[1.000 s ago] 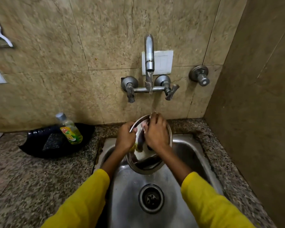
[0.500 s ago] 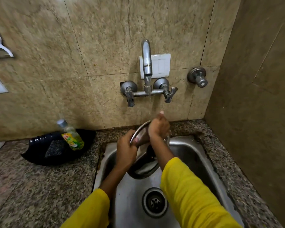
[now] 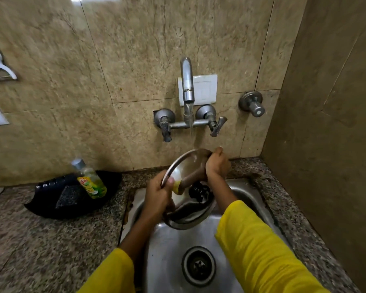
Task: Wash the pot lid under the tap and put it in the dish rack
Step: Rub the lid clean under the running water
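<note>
A round steel pot lid point(image 3: 184, 166) with a black knob point(image 3: 199, 192) is held tilted on edge over the steel sink point(image 3: 169, 250). My left hand point(image 3: 156, 199) grips its left rim, thumb on the shiny face. My right hand point(image 3: 217, 163) clasps the upper right rim. A thin stream of water falls from the wall tap point(image 3: 187, 81) onto the top of the lid, close to my right hand. No dish rack is in view.
A bottle of green dish liquid point(image 3: 91, 180) and a dark scrub pad point(image 3: 67, 198) lie on a black tray point(image 3: 47, 206) on the granite counter to the left. The drain point(image 3: 199, 265) sits below the lid. Tiled walls stand close behind and to the right.
My right hand has moved from the lid's face up to its upper right rim. The lid now stands more upright under the stream. My left hand keeps its hold.
</note>
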